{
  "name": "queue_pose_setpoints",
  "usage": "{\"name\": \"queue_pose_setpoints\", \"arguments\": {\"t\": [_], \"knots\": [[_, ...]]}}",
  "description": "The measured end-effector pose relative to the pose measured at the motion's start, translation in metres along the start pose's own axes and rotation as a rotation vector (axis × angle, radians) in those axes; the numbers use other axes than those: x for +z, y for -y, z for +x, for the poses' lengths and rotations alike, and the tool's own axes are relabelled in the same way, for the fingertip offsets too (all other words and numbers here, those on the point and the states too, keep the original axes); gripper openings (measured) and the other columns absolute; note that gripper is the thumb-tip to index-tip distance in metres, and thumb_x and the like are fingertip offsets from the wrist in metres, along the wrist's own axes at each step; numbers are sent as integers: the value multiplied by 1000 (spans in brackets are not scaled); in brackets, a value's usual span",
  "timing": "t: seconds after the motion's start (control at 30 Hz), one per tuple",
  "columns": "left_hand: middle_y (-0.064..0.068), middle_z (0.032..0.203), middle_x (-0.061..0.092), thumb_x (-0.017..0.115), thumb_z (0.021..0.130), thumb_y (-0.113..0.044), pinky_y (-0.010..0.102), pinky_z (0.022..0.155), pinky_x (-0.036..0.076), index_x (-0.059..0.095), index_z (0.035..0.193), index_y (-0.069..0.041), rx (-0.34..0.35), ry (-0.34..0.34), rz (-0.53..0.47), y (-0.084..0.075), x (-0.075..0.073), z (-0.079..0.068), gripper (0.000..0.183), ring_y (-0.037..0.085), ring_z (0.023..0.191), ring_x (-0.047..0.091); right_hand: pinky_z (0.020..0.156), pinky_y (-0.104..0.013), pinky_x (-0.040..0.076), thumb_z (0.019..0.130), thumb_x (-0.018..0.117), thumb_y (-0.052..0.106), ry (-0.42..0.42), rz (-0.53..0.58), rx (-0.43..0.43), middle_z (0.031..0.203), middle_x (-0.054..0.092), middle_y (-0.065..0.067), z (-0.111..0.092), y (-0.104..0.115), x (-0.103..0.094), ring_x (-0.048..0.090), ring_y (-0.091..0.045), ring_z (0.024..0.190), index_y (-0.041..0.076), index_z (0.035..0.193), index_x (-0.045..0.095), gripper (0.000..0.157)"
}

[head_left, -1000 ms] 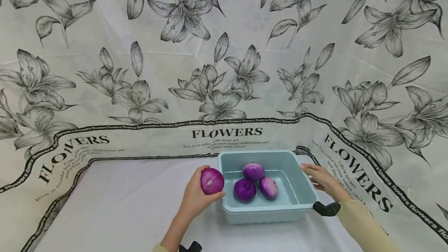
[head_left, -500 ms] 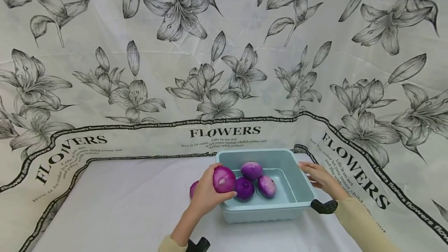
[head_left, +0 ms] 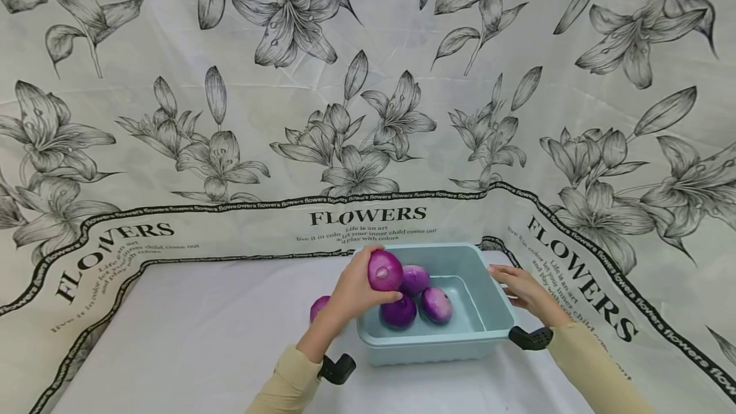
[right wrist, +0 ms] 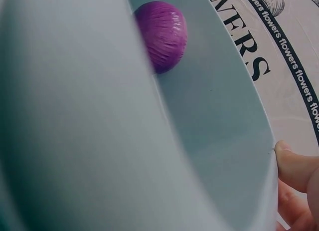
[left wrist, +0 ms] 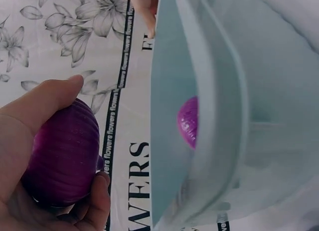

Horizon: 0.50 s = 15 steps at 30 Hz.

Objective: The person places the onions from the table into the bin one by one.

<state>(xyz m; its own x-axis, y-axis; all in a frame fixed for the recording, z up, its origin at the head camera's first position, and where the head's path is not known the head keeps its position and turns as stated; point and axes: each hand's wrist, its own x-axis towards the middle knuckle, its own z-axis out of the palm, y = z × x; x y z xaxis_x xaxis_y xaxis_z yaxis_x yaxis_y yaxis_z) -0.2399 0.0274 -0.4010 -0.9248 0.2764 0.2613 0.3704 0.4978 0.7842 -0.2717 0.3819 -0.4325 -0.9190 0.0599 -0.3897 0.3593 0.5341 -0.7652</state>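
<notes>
My left hand point(head_left: 356, 289) grips a purple onion point(head_left: 386, 270) above the left part of a light blue plastic basin point(head_left: 443, 338). In the left wrist view, thumb and fingers curl round that same onion point(left wrist: 65, 153). Three more purple onions lie inside the basin: one dark point(head_left: 398, 313), one partly hidden behind the held onion point(head_left: 415, 280), one paler point(head_left: 437, 305). At the basin's right side, my right hand point(head_left: 531, 296) touches the outer rim with extended fingers; the right wrist view shows a fingertip point(right wrist: 283, 147) against the rim edge.
Another onion point(head_left: 318, 307) rests on the white tablecloth point(head_left: 190, 331) left of the basin, partly hidden by the left forearm. A flower-printed cloth point(head_left: 356, 139) hangs behind. Black wrist mounts point(head_left: 339, 369) sit on both wrists.
My left hand has carried its onion rightward and up, from outside the basin's left wall to over its inside. The onion on the tablecloth has come into view. My right hand stays at the rim.
</notes>
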Motion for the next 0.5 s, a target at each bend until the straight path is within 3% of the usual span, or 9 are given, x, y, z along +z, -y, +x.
{"name": "queue_pose_setpoints", "arguments": {"t": [0.33,0.5], "knots": [[7,119,53,80,61,-35,35,84,50,38,130,-16,-2,61,36,-4,6,32,83,21,104,56,77,-31,47,88,43,54,-11,-13,3,138,36,-24,-2,1,-1,51,-34,113,2,139,27,75],[7,117,54,81,60,-35,34,84,50,39,128,-14,0,124,88,-4,12,45,83,21,103,57,78,-33,46,88,41,55,-8,-37,1,138,36,-24,-3,1,-1,52,-32,111,2,140,26,76]]}}
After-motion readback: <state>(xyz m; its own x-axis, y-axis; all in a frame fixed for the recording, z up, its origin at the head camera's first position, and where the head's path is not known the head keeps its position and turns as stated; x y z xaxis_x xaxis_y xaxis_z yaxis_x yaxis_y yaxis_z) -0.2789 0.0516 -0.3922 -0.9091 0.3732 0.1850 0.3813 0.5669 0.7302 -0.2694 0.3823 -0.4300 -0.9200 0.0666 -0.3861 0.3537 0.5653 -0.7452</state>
